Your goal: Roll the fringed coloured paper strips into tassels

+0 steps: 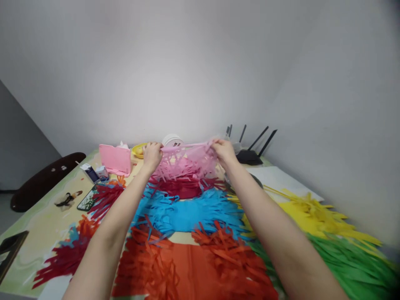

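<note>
Both my arms reach out over the table. My left hand [152, 155] and my right hand [222, 151] each pinch an upper corner of a pink fringed paper sheet [184, 163] and hold it stretched above the table, its cut strips hanging down. Below it lie more fringed sheets: a dark red one [184, 188], a blue one [187, 213] and an orange-red one [193, 262] nearest me.
Yellow fringed paper [312, 210] and green fringed paper [343, 262] lie at the right. At the left are a pink tissue box [115, 159], a phone [88, 200], small boxes [93, 172] and scissors [67, 200]. A yellow bowl [138, 150], white tub [172, 139] and black router [250, 156] stand at the back.
</note>
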Available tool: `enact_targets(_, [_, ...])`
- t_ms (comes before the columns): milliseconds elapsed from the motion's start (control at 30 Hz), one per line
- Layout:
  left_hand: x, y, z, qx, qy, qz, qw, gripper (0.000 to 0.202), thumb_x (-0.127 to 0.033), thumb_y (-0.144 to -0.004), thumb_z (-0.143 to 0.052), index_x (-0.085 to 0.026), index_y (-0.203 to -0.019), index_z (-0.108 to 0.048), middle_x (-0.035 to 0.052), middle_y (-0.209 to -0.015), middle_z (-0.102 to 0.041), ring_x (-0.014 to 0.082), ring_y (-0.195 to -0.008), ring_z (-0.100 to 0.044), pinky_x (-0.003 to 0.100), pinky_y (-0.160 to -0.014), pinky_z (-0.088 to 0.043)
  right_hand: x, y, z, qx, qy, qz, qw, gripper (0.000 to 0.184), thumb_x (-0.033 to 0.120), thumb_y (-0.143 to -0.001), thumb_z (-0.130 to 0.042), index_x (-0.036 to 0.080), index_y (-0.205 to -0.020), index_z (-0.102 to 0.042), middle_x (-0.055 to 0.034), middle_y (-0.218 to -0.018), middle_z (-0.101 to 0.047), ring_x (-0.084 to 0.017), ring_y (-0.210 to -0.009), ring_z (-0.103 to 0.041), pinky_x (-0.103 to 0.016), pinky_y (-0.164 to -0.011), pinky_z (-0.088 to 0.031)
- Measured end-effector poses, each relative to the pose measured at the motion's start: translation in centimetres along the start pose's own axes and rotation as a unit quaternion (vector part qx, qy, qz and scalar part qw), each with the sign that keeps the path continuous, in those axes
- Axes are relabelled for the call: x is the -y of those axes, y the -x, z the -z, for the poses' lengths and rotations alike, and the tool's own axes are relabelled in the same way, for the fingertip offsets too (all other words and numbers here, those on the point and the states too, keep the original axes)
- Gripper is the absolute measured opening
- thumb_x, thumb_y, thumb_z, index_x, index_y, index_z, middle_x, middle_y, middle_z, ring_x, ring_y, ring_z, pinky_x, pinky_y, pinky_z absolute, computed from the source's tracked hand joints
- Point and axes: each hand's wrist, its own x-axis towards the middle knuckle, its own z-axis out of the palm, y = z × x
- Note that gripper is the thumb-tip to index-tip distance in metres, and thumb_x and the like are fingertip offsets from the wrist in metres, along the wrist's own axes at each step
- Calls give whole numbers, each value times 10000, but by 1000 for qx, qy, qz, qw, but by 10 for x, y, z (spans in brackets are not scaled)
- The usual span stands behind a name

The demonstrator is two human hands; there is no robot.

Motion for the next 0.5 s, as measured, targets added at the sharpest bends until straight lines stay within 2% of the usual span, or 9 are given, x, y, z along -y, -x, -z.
enact_targets(167, [14,-5,3,9,-51,12,999,279,-166,-870,-464,-220,-1035,-683,100,-1118,-697,291,-1127,-506,434,-938,-307,-11,4,-12,10,-45,-26,999,239,340,-624,-711,193,-660,-525,57,-532,-531,-110,-515,-518,-243,-523,-449])
enact_targets(267, [25,-9,11,14,-76,45,996,304,-174,-886,-430,-210,-1079,-662,118,-1163,-679,297,-1161,-487,441,-960,-294,-16,7,-12,11,-49,-30,998,247,347,-584,-726,183,-665,-559,43,-543,-564,-119,-525,-534,-243,-514,-450])
enact_targets(400, [47,-1,24,41,-108,119,986,368,-184,-921,-331,-135,-1137,-625,203,-1182,-643,346,-1178,-470,492,-954,-298,-13,10,8,-17,-33,-14,999,248,354,-571,-711,180,-696,-588,45,-542,-563,-122,-495,-514,-247,-492,-422])
enact_targets(500, [55,15,25,102,-113,146,978,394,-159,-920,-307,-67,-1162,-604,268,-1176,-621,380,-1181,-478,515,-931,-332,7,15,30,-55,-22,21,998,203,335,-632,-665,184,-755,-607,32,-606,-589,-128,-531,-525,-254,-534,-424])
